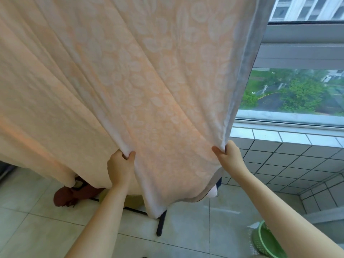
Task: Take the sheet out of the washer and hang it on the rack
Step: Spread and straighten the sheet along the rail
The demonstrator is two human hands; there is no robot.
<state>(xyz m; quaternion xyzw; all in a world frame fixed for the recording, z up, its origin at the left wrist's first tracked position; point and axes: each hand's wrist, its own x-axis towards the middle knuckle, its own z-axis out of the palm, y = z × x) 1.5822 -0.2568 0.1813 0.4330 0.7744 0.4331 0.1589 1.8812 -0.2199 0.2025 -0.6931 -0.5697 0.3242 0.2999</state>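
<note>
Hanging from overhead, the sheet (149, 81) draped down past a dark rack leg (161, 223), the rack's top out of view. Both hands stood apart, left hand (121, 165) and right hand (229, 155) each pinching a fold near the lower edge. Judged nearly done: only spreading and smoothing left.

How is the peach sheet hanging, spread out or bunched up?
Spread out. The sheet hangs from above in a wide drape; the left hand and right hand pinch it low, gathering creases there.
</note>
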